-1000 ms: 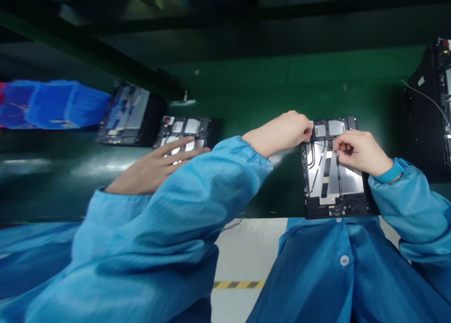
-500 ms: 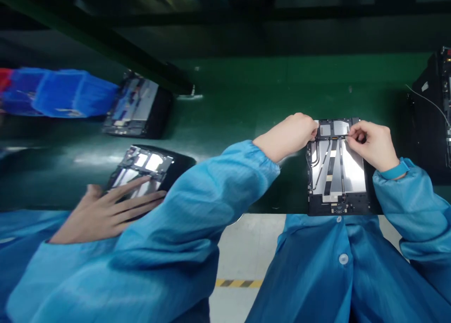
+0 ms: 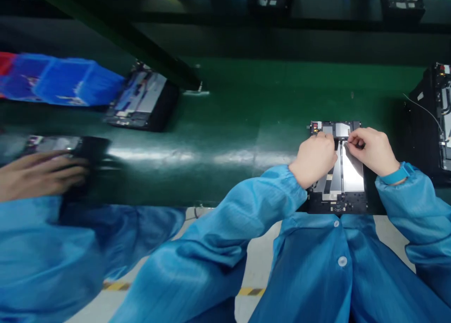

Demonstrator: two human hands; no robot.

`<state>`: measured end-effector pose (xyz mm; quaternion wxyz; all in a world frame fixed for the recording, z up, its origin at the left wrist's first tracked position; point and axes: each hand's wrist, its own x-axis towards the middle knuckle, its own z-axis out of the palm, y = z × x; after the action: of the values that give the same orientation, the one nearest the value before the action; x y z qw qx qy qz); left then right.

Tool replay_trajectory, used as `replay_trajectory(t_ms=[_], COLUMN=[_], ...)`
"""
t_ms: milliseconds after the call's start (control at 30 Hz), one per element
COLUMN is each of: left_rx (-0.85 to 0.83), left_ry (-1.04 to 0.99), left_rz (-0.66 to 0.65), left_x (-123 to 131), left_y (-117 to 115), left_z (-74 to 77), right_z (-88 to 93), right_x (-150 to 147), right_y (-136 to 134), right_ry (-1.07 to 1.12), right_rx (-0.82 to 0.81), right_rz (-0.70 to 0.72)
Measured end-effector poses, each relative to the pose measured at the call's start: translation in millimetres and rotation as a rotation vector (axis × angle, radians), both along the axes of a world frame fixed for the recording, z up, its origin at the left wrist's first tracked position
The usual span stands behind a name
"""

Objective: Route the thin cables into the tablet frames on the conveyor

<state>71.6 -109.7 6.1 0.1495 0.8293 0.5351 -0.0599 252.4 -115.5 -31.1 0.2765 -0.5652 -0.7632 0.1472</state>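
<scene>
I see the left hand (image 3: 317, 154) with fingers curled and the right hand (image 3: 371, 146) with fingertips bunched; I can't make out whether either grips anything. The opened tablet-like unit (image 3: 354, 175) lies directly beneath those fingers. Right of them sits a dark stack (image 3: 423, 118); far left, a co-worker's blurred hand (image 3: 42, 175) partly covers another unit (image 3: 82, 146).

A glossy dark-green tabletop (image 3: 229, 121) carries an opened, flat black device with silver panels (image 3: 354, 175) at its near edge. A thick black block (image 3: 423, 125) stands far right; leftward sit a black-and-silver slab (image 3: 150, 97) and blue plastic bins (image 3: 66, 81).
</scene>
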Motion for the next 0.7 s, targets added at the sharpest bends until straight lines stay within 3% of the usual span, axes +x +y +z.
replay_trajectory(t_ms=[167, 300, 500, 700], left_rx=[-0.037, -0.048, 0.015, 0.047], left_ry=[-0.017, -0.129, -0.282, -0.345], left_rz=[0.071, 0.112, 0.079, 0.079], left_x=[1, -7, -21, -25], left_y=[2, 0, -7, -11], left_z=[-1.1, -5.2, -19.0, -25.1], right_z=[-5.7, -10.3, -10.2, -3.6], right_x=[9, 7, -1, 2], right_y=[-2, 5, 14, 0], right_ry=[0.282, 0.345, 0.164, 0.025], right_rx=[-0.118, -0.11, -0.036, -0.014], right_rz=[-0.066, -0.131, -0.116, 0.054])
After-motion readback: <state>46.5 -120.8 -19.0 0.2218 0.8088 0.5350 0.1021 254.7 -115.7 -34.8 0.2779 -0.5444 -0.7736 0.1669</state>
